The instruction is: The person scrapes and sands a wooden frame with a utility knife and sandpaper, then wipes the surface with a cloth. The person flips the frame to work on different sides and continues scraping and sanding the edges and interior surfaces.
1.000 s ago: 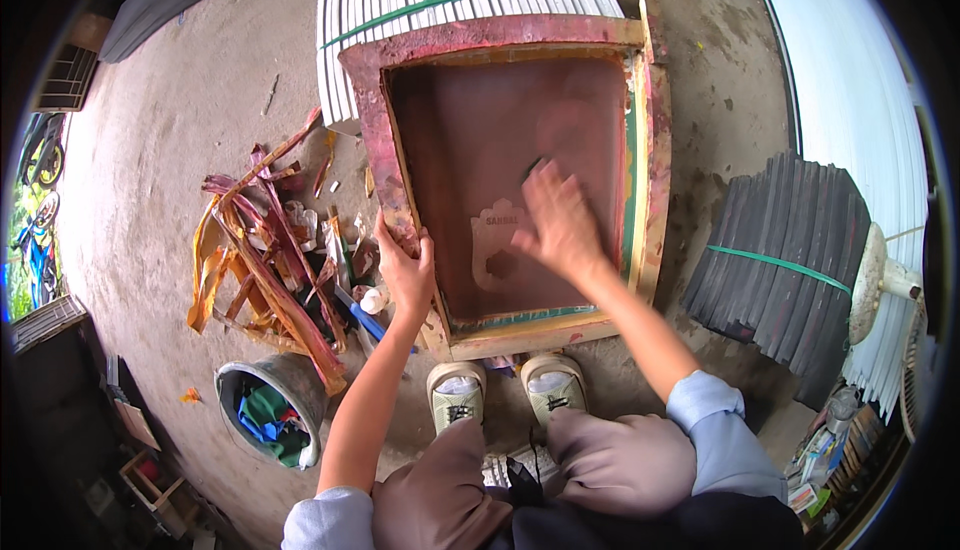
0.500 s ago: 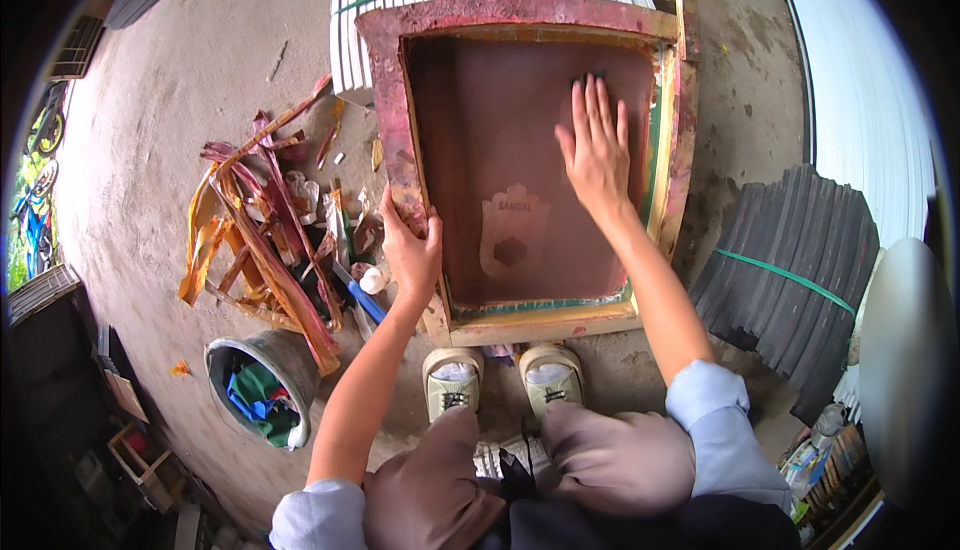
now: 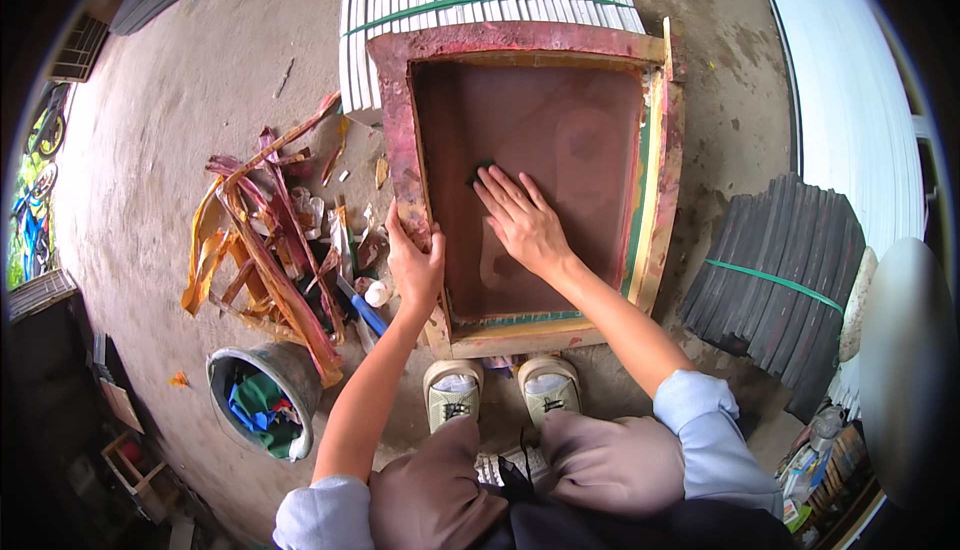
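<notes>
A wooden-framed printing screen (image 3: 396, 120) with red-purple stains lies before my feet. Its brown mesh (image 3: 500, 115) shows faint pale printed shapes. My left hand (image 3: 416, 262) is closed on the frame's left side bar. Flat on the mesh, left of its middle, rests my right hand (image 3: 525, 225), fingers stretched out. A small dark green piece (image 3: 485, 163), perhaps cloth, peeks out at its fingertips; the rest of it is hidden under the fingers. My right forearm covers part of a pale shape low on the mesh.
White strips (image 3: 480, 15) bundled with green strap extend beyond the screen's far edge. Dried peelings and scraps (image 3: 265, 250), a blue-handled tool (image 3: 368, 312) and a bucket of cloths (image 3: 262, 400) are left. A strapped dark bundle (image 3: 770, 280) lies right, beside a large white panel (image 3: 850, 100).
My right hand has slid left and nearer across the mesh, with the dark green piece moving along at its fingertips. My left hand keeps its hold on the frame.
</notes>
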The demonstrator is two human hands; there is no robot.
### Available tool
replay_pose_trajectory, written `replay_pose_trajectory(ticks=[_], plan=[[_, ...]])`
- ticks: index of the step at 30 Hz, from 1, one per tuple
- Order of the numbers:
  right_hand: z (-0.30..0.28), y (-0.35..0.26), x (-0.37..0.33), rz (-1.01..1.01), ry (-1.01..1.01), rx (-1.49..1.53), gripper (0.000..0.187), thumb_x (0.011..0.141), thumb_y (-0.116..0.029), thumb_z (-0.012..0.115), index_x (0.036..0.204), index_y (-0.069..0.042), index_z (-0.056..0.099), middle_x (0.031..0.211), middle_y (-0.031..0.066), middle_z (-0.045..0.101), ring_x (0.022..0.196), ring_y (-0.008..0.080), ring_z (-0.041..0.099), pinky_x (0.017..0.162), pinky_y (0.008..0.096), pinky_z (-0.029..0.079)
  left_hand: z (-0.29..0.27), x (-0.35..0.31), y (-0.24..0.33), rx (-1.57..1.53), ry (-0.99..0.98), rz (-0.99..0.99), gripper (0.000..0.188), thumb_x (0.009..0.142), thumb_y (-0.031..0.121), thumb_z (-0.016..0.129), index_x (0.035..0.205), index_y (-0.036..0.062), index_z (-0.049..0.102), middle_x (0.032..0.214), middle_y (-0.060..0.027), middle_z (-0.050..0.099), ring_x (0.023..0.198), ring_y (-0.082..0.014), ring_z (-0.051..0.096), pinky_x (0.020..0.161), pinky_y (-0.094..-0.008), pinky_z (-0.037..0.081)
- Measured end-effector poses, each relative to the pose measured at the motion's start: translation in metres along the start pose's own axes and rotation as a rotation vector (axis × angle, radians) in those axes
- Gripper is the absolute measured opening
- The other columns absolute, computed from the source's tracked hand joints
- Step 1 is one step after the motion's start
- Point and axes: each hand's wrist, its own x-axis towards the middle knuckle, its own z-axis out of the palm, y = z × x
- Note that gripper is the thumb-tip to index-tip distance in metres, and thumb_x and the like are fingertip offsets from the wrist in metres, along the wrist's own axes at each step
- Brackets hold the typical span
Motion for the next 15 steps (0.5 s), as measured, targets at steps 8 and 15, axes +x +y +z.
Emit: replay_pose_trajectory(ticks=[8, 15], plan=[[-0.029, 0.062, 0.043, 0.396, 0.164, -0.237, 0.067, 0.094, -0.042, 0.047, 0.142, 0.004, 0.033, 0.149, 0.0205, 0.033, 0.142, 0.0345, 0.023, 0.116, 0.0507, 0.017, 0.005, -0.003, 0.001, -0.059, 0.042, 0.022, 0.069, 0.080, 0.009, 0.066, 0.140, 0.0049, 0.032, 0.082, -0.0136, 0.059, 0.066, -0.0253, 0.060, 0.064, -0.0365, 0.050], [-0.004, 0.012, -0.017, -0.028, -0.034, -0.093, 0.068, 0.088, -0.039, 0.058, 0.139, 0.001, 0.040, 0.150, 0.0183, 0.031, 0.142, 0.0329, 0.024, 0.115, 0.0501, 0.018, -0.001, -0.002, -0.007, -0.033, 0.043, -0.014, 0.071, 0.080, 0.014, 0.066, 0.141, 0.0052, 0.031, 0.085, -0.0173, 0.059, 0.071, -0.0322, 0.060, 0.067, -0.0411, 0.050]])
